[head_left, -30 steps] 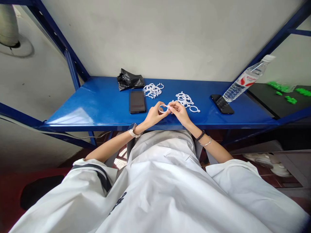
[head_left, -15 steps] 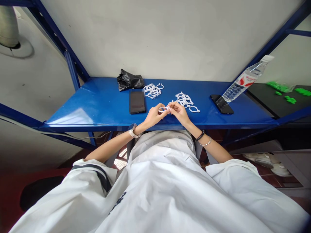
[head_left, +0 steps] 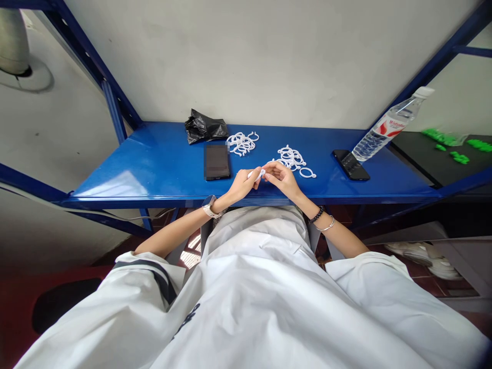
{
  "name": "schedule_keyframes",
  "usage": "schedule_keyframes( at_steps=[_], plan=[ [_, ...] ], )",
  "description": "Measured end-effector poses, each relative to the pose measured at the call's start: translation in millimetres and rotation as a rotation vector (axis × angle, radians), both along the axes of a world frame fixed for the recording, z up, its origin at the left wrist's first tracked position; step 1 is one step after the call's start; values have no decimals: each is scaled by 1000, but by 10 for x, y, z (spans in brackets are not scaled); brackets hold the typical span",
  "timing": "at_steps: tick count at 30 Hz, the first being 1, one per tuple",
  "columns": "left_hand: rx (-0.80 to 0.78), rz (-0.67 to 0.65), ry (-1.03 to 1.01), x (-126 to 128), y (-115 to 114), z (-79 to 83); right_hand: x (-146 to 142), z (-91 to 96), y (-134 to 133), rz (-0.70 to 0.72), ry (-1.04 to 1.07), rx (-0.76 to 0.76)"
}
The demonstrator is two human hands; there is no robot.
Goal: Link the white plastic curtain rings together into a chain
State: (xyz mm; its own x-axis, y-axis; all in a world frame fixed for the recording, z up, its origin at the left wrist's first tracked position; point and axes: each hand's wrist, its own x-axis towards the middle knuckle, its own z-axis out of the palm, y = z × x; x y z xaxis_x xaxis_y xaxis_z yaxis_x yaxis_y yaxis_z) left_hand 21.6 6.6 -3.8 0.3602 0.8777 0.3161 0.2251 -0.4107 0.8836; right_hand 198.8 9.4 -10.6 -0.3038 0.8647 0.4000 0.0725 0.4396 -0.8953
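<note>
My left hand (head_left: 244, 183) is closed around a white plastic curtain ring (head_left: 258, 176), which is tilted nearly edge-on over the front of the blue table. My right hand (head_left: 282, 179) meets it from the other side, thumb and fingers curled at the ring's small end loop. Part of the ring is hidden behind the fingers. Just beyond my right hand lies a pile of white rings (head_left: 291, 155), with one loose ring (head_left: 307, 173) to its right. Another heap of white rings (head_left: 241, 143), some with open gaps, lies farther back on the left.
A dark flat phone-like device (head_left: 217, 162) lies left of my hands, before a crumpled black plastic bag (head_left: 205, 127). At right are a black phone (head_left: 350, 165) and a water bottle (head_left: 384, 130). Green pieces (head_left: 459, 157) lie on a dark surface beyond the blue table (head_left: 172, 164).
The ring in my hands has turned from lying flat to nearly edge-on, its loop end now facing up. My fingers have shifted slightly around it. The piles have not moved.
</note>
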Motion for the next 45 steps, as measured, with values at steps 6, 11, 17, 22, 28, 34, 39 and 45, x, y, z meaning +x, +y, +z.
schedule_keyframes(
  at_steps=[6, 11, 17, 22, 28, 34, 39, 45],
  plan=[
    [-30, -18, 5, 0, -4, -1, -4, 10, -14, 8, -22, 13],
    [-63, -28, -26, 4, -14, 16, -3, 8, -7, 42, -63, 37],
    [-105, -49, -86, 10, -15, 21, -11, 9, -3, 23, -93, 45],
    [-118, -35, -80, 11, -15, 27, -21, 11, -6, -14, -75, 35],
    [-117, -46, -92, 8, -27, 58, -22, 12, -9, -22, -75, 24],
    [-118, -58, -71, -3, -30, 74, -20, 9, -6, -26, -73, 33],
    [-124, -73, -45, -12, -34, 91, -17, 9, -6, -45, -95, 61],
    [-116, -90, -22, -20, -51, 127, -15, -10, 1, -51, -96, 92]
  ],
)
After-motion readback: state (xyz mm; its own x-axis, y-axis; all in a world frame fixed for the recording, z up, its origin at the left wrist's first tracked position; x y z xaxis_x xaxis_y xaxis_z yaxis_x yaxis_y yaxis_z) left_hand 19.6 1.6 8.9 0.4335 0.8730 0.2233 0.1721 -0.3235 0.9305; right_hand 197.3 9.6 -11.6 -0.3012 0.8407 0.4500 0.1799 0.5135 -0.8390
